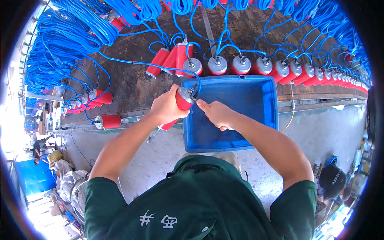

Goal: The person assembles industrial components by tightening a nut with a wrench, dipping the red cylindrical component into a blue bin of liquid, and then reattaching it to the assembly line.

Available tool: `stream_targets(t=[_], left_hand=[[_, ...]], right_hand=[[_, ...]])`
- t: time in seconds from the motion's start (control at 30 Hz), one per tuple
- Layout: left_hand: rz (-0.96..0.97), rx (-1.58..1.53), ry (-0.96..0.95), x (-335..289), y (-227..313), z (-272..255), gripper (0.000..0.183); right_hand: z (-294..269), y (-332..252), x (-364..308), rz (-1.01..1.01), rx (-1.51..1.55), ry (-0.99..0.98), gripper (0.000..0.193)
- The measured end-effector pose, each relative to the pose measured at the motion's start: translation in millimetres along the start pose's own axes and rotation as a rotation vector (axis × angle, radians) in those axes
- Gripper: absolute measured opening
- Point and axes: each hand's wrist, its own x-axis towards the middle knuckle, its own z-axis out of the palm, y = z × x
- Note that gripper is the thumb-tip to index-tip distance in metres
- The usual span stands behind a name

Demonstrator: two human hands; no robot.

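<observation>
My left hand (pixel 165 107) is closed around a red cylinder (pixel 183 105) with a silver end cap, held tilted above the left edge of a blue plastic tub (pixel 270 116). A red end (pixel 169 125) shows below that hand, seemingly the same cylinder's lower part. From the cap's dark fitting (pixel 193 93), a blue cable (pixel 152 64) runs up and left to a coiled bundle. My right hand (pixel 218 113) is closed, its thumb and bent forefinger against the side of the cap by the fitting. What those fingertips pinch is hidden.
Red cylinders (pixel 217 65) with blue cables line the dark bench (pixel 136 46) behind the tub; several more stand at left. One red cylinder (pixel 109 121) lies near the bench's edge. Coiled blue cables (pixel 60 44) heap along the back. People (pixel 333 182) are at lower right and far left.
</observation>
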Motion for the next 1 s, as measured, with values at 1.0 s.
stream_targets(t=[1.0], left_hand=[[0.076, -0.16, -0.117, 4.2, -23.7, 0.7, 0.088]], right_hand=[[29.6, 53.0, 63.1, -0.571, -0.058, 0.212, 0.08]])
